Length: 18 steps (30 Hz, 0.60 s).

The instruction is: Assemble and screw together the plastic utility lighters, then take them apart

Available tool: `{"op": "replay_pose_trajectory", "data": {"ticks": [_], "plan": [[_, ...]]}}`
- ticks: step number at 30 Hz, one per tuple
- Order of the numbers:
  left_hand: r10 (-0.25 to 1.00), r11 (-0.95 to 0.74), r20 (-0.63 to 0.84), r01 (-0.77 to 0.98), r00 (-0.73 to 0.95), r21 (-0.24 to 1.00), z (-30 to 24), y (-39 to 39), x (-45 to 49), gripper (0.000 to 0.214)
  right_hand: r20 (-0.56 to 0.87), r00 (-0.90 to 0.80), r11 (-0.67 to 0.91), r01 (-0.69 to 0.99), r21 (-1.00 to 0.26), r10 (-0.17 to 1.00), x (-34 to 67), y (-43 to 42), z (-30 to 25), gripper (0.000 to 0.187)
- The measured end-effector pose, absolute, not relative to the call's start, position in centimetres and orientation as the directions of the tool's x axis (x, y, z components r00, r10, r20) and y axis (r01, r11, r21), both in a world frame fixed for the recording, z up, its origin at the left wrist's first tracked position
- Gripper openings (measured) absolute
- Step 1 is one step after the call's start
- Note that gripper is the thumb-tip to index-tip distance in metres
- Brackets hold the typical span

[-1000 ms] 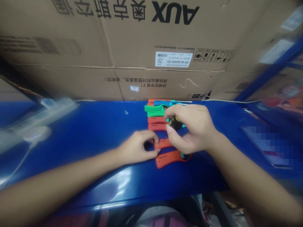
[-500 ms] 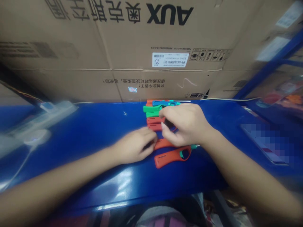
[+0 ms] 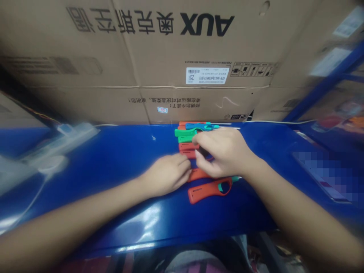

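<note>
Long-necked gas lighters lie in a column on the blue table, handles to the left. My left hand (image 3: pixel 167 172) has its fingers curled together at the handle end of an orange lighter (image 3: pixel 200 173). My right hand (image 3: pixel 224 149) is bent over the red lighters (image 3: pixel 187 153), thumb and index finger on either side of them; it hides their front parts. Nearer to me lies another orange lighter (image 3: pixel 209 189) with a teal trigger, untouched. Beyond the red ones are green lighters (image 3: pixel 184 132), then a blue lighter (image 3: pixel 196 126) and an orange one at the back.
A large cardboard box (image 3: pixel 159 76) with upside-down print stands behind the blue table (image 3: pixel 136 148). On the left are a white power strip (image 3: pixel 76 138) and a round white plug (image 3: pixel 52 163) with a cable. A blurred-out phone-like slab (image 3: pixel 324 178) lies at right.
My left fingers have drawn closer together at the orange lighter's end. The right hand keeps nearly the same pose over the red lighters. The whole view has shifted slightly.
</note>
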<state>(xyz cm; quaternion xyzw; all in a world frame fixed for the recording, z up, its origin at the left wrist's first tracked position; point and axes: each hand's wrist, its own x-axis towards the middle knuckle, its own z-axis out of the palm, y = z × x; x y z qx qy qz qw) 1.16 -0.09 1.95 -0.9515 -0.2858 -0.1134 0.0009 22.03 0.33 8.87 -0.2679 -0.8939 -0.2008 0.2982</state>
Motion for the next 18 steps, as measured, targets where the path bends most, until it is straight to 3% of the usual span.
{"op": "replay_pose_trajectory", "data": {"ticks": [5, 9, 12, 18], "plan": [[0.735, -0.673, 0.235, 0.647, 0.636, 0.357, 3.1, 2.8, -0.5, 0.028, 0.647, -0.675, 0.774, 0.6, 0.202, 0.355, 22.0, 0.4, 8.8, 0.01], [0.881, -0.455, 0.318, 0.809, 0.349, 0.372, 2.9, 8.1, -4.4, 0.027, 0.655, -0.669, 0.774, 0.601, 0.199, 0.351, 22.0, 0.4, 8.6, 0.01], [0.942, -0.273, 0.304, 0.847, 0.14, 0.455, 1.9, 11.2, -7.3, 0.023, 0.654, -0.666, 0.776, 0.602, 0.188, 0.359, 22.0, 0.4, 8.5, 0.01], [0.97, -0.189, 0.234, 0.804, 0.063, 0.564, -0.1, 12.9, -9.2, 0.03, 0.651, -0.666, 0.777, 0.602, 0.182, 0.363, 22.0, 0.4, 8.4, 0.009]]}}
